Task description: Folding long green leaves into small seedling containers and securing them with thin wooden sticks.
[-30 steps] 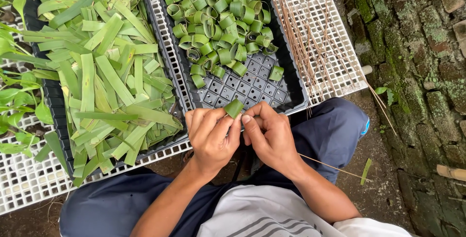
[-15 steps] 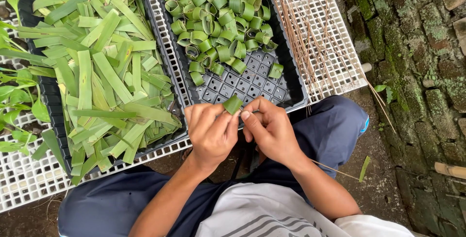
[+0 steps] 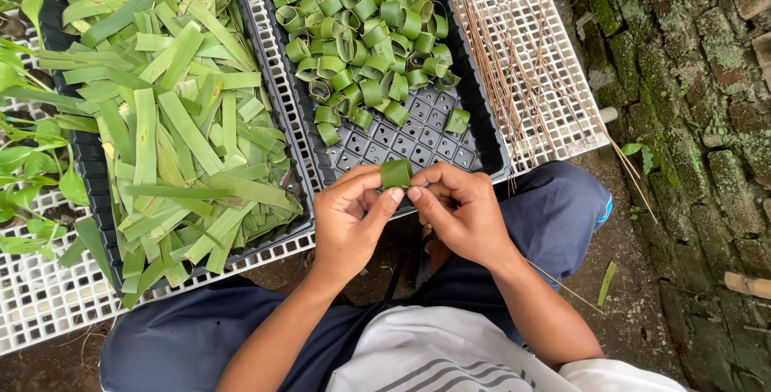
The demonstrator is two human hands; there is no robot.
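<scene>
Together, the left hand (image 3: 347, 223) and right hand (image 3: 458, 211) are pinching a small curled leaf strip (image 3: 396, 173) between thumbs and fingertips, fingers closed on it just above the near edge of the black tray of rolled leaf rings (image 3: 361, 46), seemingly so it keeps its curl. Flat cut leaf strips (image 3: 177, 127) are lying piled in the neighbouring black tray within the left hand's reach, while thin brown sticks (image 3: 506, 63) are resting on the white grid (image 3: 554, 119) beside the right hand.
</scene>
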